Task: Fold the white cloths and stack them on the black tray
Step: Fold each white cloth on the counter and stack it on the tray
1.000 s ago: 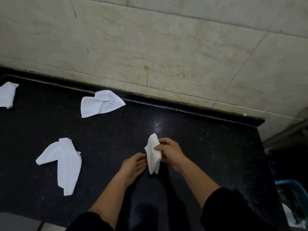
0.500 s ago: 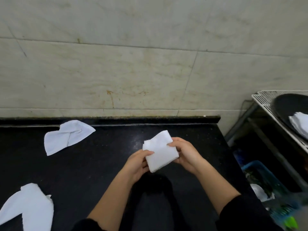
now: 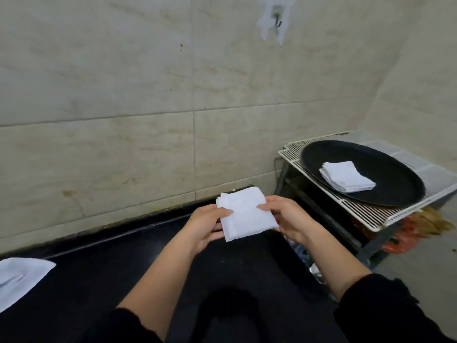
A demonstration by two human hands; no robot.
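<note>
Over the near worktop (image 3: 103,273) the folded cloth (image 3: 247,216) is held flat, the left grip (image 3: 206,225) pinching its left edge and the right grip (image 3: 289,219) its right edge; the black tray (image 3: 398,177) lies farther off to the right on a wire rack (image 3: 371,215), nearer the right grip; its stack (image 3: 346,178) is well apart from the held cloth, so the carry probably runs rightward and away.

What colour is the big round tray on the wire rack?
Black. The tray shows best in the head view, with white folded cloths on it.
</note>
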